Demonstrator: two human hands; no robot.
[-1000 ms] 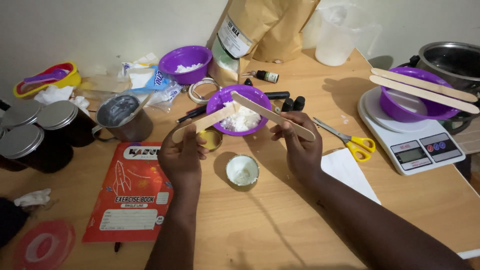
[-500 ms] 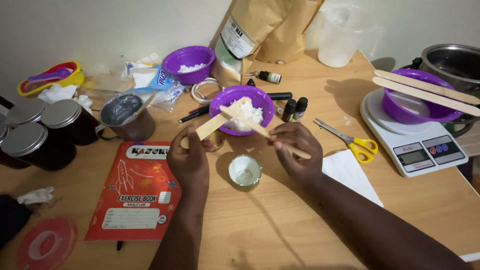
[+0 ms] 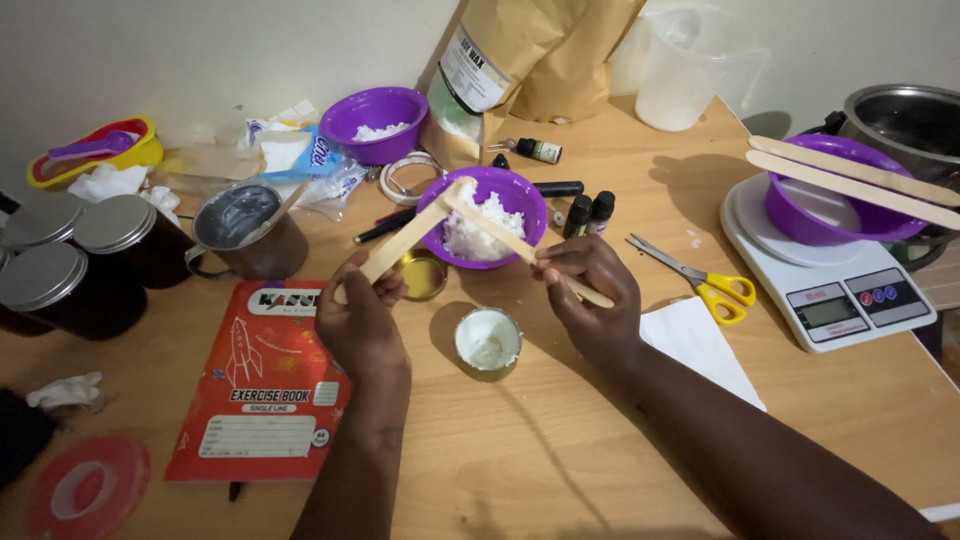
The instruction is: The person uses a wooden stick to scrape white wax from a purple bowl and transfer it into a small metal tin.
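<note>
My left hand has its grip closed around one flat wooden stick, my right hand pinches a second stick, and their tips meet over the purple bowl of white flakes just beyond my fingers. Between and slightly nearer than both grips sits a small round tin, already holding white material; I judge the filling partly done, with flakes left in the bowl. Left of my left grip lies an orange exercise book with a rocket drawing. Farther ahead, against the wall, stands a tan paper pouch with a white label.
</note>
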